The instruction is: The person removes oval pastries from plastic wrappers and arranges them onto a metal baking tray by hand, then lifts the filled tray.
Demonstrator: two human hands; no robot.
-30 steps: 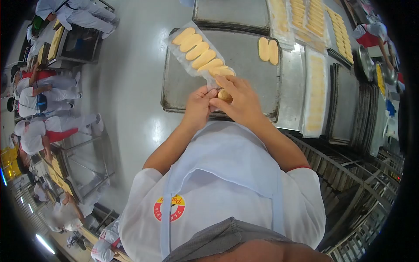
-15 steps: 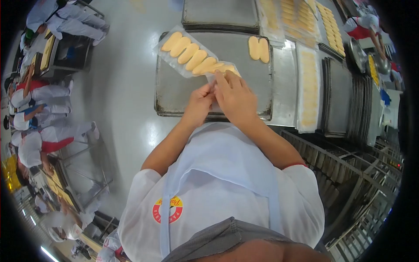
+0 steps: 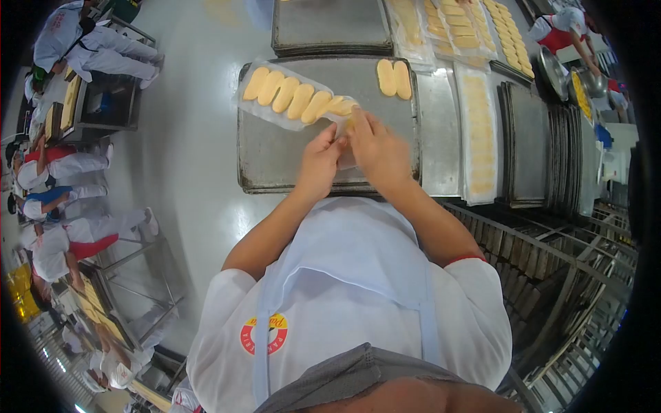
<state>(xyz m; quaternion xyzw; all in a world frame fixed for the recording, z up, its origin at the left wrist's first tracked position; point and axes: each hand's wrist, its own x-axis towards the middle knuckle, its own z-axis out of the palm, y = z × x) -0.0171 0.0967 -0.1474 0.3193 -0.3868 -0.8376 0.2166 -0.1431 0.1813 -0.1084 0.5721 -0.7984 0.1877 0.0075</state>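
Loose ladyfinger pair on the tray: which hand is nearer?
Right. The right hand is on the wearer's side of the loose ladyfinger pair, apart from it; the left hand is farther off, left of the right hand.

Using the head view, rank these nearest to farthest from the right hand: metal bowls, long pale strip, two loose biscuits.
From the right hand:
1. Two loose biscuits: tray's far right corner.
2. Long pale strip: right of the tray.
3. Metal bowls: farther right.
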